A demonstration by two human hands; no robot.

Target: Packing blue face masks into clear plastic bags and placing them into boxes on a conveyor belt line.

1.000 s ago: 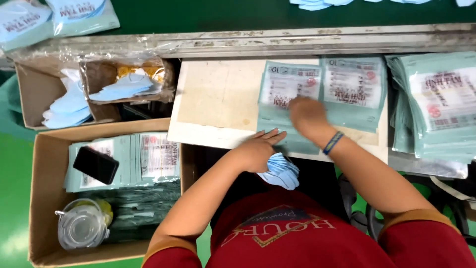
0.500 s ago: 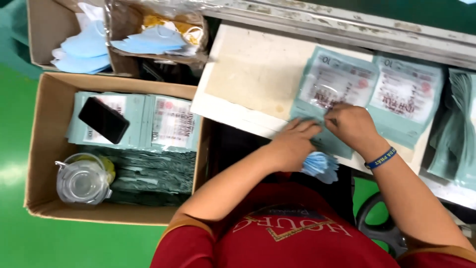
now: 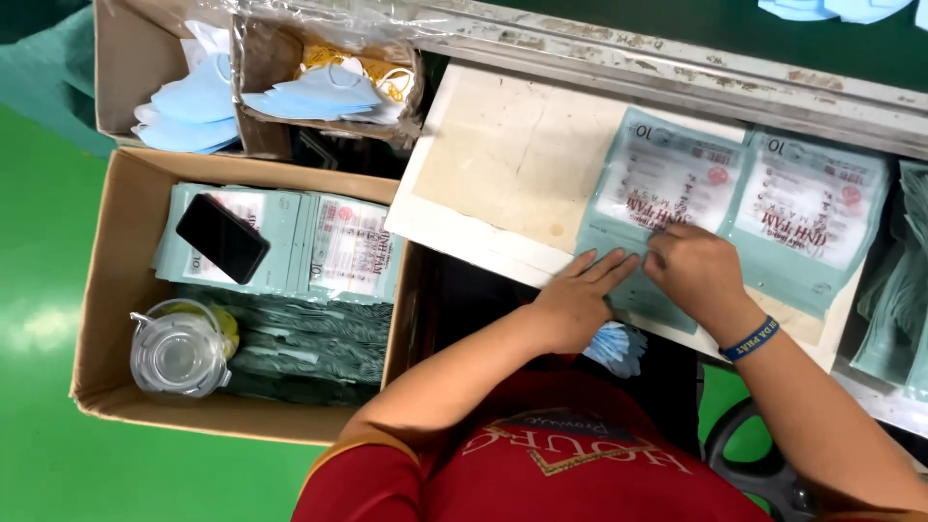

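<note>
A teal printed pouch (image 3: 657,193) lies flat on the pale work board (image 3: 503,164). My left hand (image 3: 577,302) presses its fingers flat on the pouch's near edge. My right hand (image 3: 698,275), with a blue wristband, pinches the same edge just to the right. A second teal pouch (image 3: 817,217) lies to the right of the first. A bundle of blue face masks (image 3: 614,346) sticks out below the board's edge, under my left wrist.
A cardboard box (image 3: 106,290) at left holds stacked teal pouches, a black phone (image 3: 222,237) and a clear jug (image 3: 179,353). Boxes of loose blue masks (image 3: 193,101) stand at the back left. More pouches (image 3: 899,300) are piled at right. The floor is green.
The view has swung left and down. My left hand moved from the blue mask bundle up onto the pouch's near edge, and my right hand came down to the same edge.
</note>
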